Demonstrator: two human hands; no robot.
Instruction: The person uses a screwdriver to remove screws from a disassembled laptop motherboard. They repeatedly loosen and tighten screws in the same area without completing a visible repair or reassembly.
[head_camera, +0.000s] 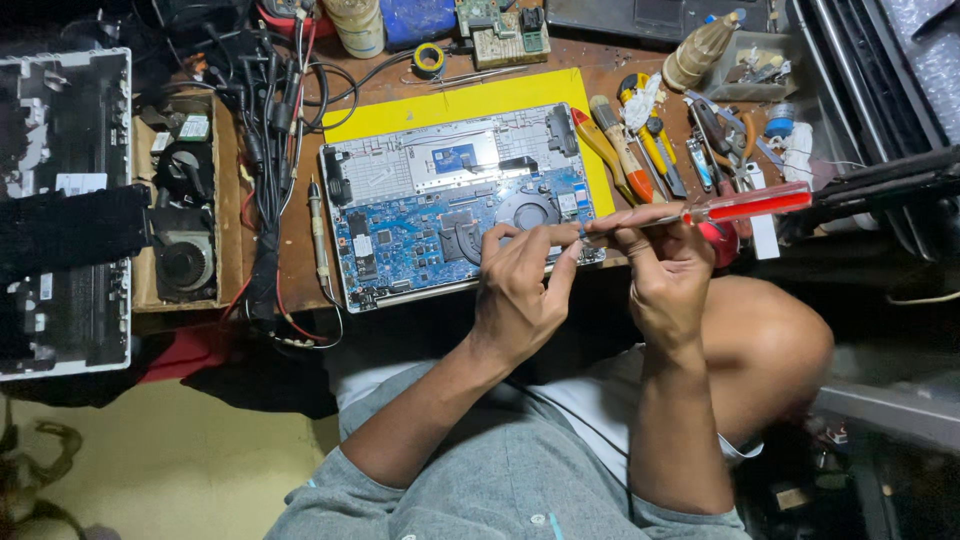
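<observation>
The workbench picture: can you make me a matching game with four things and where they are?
Things:
1. screwdriver
2. opened laptop
3. tape roll
4. box of fans

Places:
A. on the yellow mat
B. left of the cable bundle
C. in the right hand
D. at the bench's far edge

Pairs: 1-C, 2-A, 3-D, 4-B

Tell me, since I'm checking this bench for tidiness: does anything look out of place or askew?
Yes. The opened laptop sits tilted across the yellow mat and overhangs the desk edge. Tools lie jumbled at its right, and cables tangle at its left.
</observation>
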